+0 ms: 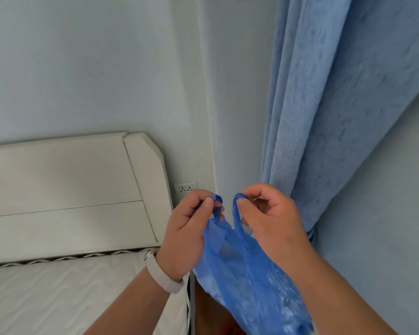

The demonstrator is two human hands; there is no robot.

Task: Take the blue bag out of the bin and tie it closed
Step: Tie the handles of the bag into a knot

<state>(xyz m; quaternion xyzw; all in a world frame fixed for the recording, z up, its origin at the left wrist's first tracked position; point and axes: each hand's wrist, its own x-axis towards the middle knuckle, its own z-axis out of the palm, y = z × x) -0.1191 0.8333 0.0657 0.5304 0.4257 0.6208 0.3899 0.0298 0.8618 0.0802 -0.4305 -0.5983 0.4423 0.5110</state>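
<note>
Left hand (pixel 186 234) and right hand (pixel 273 221) each pinch a handle of the blue bag (pixel 249 281) — untied; bag bottom cut off, contents unclear.

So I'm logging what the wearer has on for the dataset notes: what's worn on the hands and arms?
Both forearms are bare, with no sleeves showing. The left hand has a smooth, pale beige wristband around its wrist. The right hand wears nothing visible: no gloves, no rings.
</note>
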